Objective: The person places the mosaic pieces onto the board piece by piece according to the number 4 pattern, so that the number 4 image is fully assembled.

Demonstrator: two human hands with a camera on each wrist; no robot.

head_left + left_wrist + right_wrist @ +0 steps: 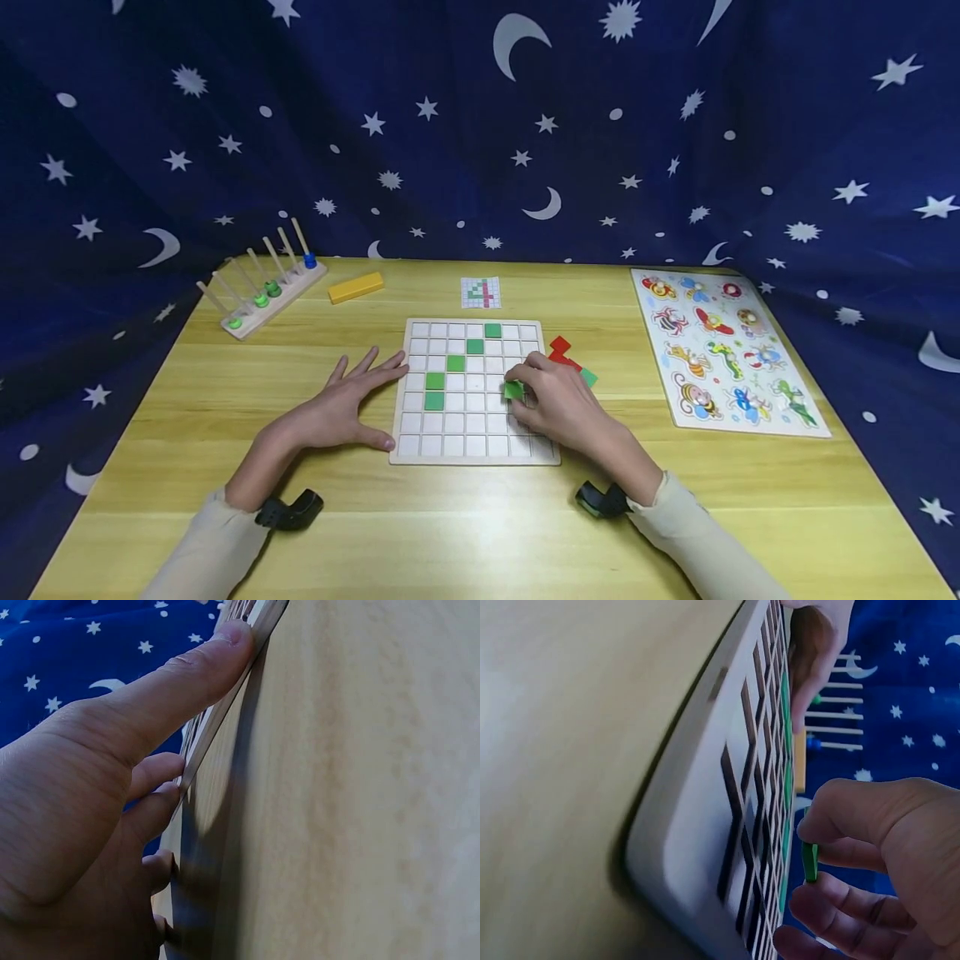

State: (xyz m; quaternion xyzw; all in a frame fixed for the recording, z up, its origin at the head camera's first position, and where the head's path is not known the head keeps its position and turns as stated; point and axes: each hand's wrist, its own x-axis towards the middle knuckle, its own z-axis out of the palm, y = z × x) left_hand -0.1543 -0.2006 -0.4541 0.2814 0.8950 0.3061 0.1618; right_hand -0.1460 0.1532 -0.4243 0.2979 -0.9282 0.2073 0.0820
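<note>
A square white grid board (454,446) with a pale wooden frame lies on the table, several green square tiles (455,363) set in its cells along a slanting line. My right hand (562,400) pinches one green tile (810,861) between thumb and fingers above the board's right part. With fingers spread and fairly straight, my left hand (337,408) touches the board's left edge. In the left wrist view the thumb (187,679) rests against that edge. Beside my right hand lie red tiles (560,344) and a green tile (588,377), partly hidden by it.
A small pattern card (480,292) showing a 4 lies behind the board. Back left stand a peg rack (277,304) with coloured rings and a yellow block (356,287). An insect puzzle board (723,354) lies at right. A starry dark blue cloth (450,67) hangs behind.
</note>
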